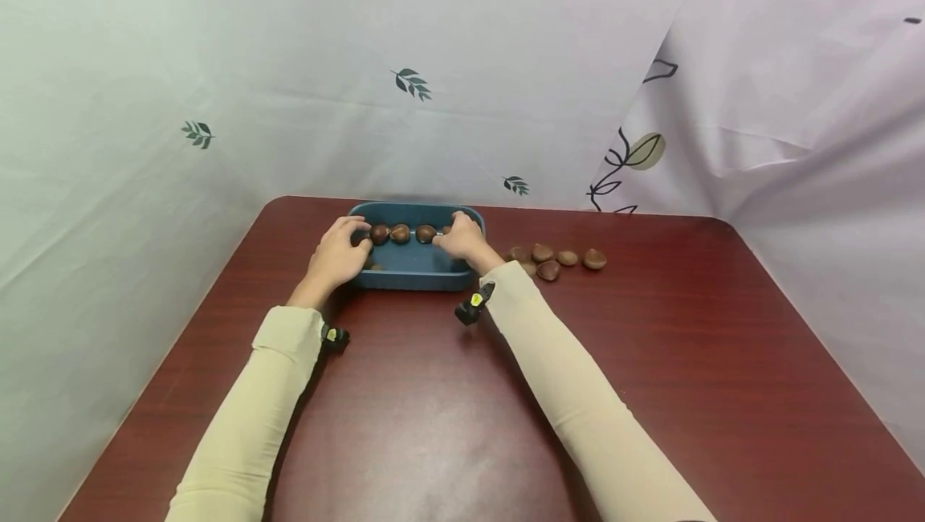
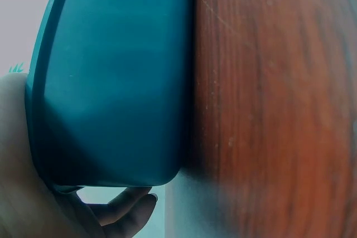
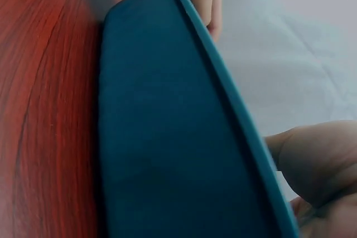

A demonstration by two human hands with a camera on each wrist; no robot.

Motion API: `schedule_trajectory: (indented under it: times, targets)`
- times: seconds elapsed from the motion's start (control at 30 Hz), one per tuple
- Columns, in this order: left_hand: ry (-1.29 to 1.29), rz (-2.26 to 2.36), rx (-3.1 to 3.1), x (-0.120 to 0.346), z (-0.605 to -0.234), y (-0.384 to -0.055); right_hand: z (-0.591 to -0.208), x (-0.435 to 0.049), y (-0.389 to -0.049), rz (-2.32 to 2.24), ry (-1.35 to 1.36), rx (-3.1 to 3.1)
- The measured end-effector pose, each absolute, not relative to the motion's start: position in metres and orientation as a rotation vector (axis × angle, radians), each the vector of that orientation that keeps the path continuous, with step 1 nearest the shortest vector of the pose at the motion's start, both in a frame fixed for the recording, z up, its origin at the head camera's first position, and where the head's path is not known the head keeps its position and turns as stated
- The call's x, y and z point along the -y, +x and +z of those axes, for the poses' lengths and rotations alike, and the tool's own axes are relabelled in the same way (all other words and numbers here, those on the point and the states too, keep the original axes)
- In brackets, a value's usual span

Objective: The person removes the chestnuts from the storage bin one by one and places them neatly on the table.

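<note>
A blue rectangular tray [image 1: 419, 281] lies at the table's back edge. Inside it several brown chestnuts [image 1: 400, 234] form a row, and a few more show dimly by its left front corner. My left hand [image 1: 340, 253] holds the tray's left end, its thumb over the inside; in the left wrist view some of its fingers [image 2: 134, 210] hang outside the end wall. Over the right end reaches my right hand [image 1: 462, 239], its fingertips at a partly covered chestnut [image 1: 446, 230] that it seems to pinch. In the right wrist view the tray wall hides those fingertips.
Several loose chestnuts [image 1: 548, 270] lie on the table right of the tray, partly behind the right sleeve. The dark red wooden table [image 1: 433, 409] extends toward me. A pale cloth with leaf prints [image 1: 462, 128] hangs behind the table and along both sides.
</note>
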State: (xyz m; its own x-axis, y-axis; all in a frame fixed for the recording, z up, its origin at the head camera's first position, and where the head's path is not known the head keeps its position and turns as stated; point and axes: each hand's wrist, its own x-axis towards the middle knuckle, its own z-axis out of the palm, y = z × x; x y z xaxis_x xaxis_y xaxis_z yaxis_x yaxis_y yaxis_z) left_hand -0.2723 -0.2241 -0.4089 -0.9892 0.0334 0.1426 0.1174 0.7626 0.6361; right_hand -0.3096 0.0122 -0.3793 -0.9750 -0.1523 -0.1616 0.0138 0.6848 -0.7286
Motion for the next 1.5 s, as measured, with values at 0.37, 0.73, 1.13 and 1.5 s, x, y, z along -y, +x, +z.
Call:
schedule_trajectory:
  times: [0.37, 0.73, 1.13, 1.5]
  targets:
    - [-0.121, -1.045, 2.828, 0.222, -0.407, -0.271, -0.388, -0.003, -0.314, -1.202, 0.015, -2.747]
    - [-0.123, -1.027, 2.819, 0.224, -0.408, -0.273, -0.392, 0.000, -0.319, -1.300, 0.089, -2.694]
    - [-0.128, -1.032, 2.823, 0.224, -0.409, -0.273, -0.392, 0.000, -0.318, -1.305, 0.099, -2.671]
    - [-0.126, -1.028, 2.831, 0.225, -0.410, -0.274, -0.391, 0.002, -0.316, -1.367, 0.067, -2.670]
